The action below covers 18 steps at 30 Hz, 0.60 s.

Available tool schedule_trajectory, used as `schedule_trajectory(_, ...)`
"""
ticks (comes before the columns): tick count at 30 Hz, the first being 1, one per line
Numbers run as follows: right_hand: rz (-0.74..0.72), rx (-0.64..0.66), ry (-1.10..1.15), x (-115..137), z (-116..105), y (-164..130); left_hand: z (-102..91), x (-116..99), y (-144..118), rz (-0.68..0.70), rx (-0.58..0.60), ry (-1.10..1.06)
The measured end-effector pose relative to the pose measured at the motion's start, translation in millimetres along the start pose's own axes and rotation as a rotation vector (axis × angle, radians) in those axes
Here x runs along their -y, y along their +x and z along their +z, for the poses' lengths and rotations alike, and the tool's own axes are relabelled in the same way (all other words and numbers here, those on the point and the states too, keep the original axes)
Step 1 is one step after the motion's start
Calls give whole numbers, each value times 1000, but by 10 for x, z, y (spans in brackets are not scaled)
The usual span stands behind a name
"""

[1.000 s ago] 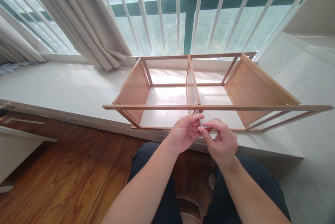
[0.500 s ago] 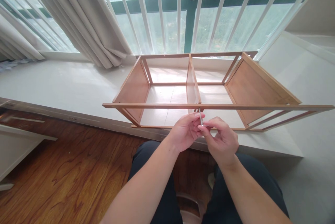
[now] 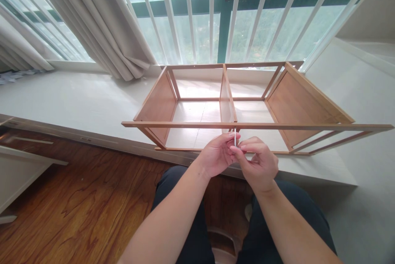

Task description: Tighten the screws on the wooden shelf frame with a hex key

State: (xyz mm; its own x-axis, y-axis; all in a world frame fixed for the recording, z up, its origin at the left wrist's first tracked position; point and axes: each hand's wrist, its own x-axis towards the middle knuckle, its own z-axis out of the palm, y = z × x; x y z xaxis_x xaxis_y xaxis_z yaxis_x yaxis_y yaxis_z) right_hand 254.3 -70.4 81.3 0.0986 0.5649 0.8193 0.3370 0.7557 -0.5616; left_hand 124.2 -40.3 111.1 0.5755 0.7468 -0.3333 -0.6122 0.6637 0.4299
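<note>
A wooden shelf frame [image 3: 185,125] lies on its side on the white window ledge, with flat panels at its ends and a divider [image 3: 228,93] in the middle. My right hand [image 3: 259,161] pinches the short arm of a metal Allen key [image 3: 235,137] between thumb and fingers. The key's long arm points up to the near rail, by the divider's end. Around the long arm, the fingers of my left hand [image 3: 217,153] are closed, steadying it. Where the key's tip meets the rail, any screw is too small to make out.
The ledge [image 3: 77,95] runs under a barred window, with a grey curtain [image 3: 101,21] at the left. A white piece of furniture [image 3: 21,173] stands on the wooden floor [image 3: 92,210]. Between my legs is part of a stool [image 3: 224,241]. A wall rises at the right.
My right hand has moved slightly left and swung the Allen key's short arm round, from pointing right to mostly hidden by the fingers. My left hand and the shelf frame have stayed in place.
</note>
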Motion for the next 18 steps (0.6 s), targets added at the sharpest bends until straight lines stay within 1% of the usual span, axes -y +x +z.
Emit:
schedule_trajectory(11,46,51,-60,33,-3,33,-77,23,47,68,36,99)
schedule_trajectory(18,43,61,-72,54,-30,38,-53,24,9,95,48,192)
